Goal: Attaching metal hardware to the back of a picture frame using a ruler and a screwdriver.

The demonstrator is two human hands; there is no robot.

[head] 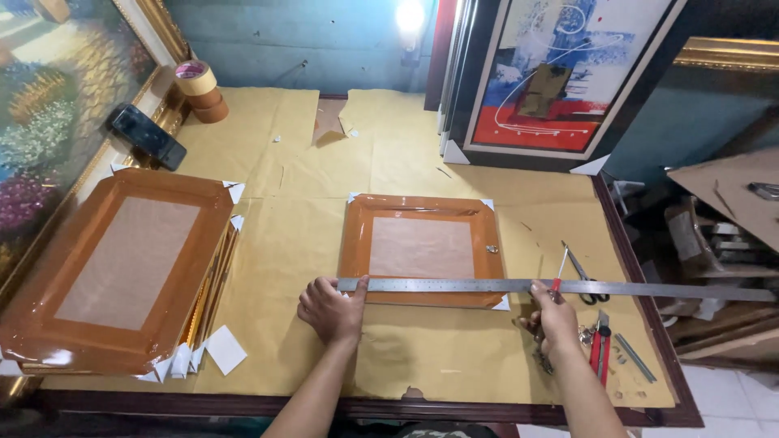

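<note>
Framed paintings lean against a blue wall behind a counter (pixel 276 259) covered in brown paper. A long steel ruler (pixel 519 285) lies across the near edge of a small brown-taped picture frame (pixel 420 250) at the middle. The left hand (pixel 331 310) presses the ruler's left end, grip spread flat; the right hand (pixel 555 318) pinches a red-handled cutter (pixel 560 272) against the ruler. Scissors (pixel 583 280) lie just right.

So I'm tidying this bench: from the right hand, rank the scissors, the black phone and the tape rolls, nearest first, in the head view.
From the right hand:
1. Scissors, just beyond it on the right.
2. Black phone, far left, against the gilt frame.
3. Tape rolls, back left corner; only slightly beyond the phone.
</note>
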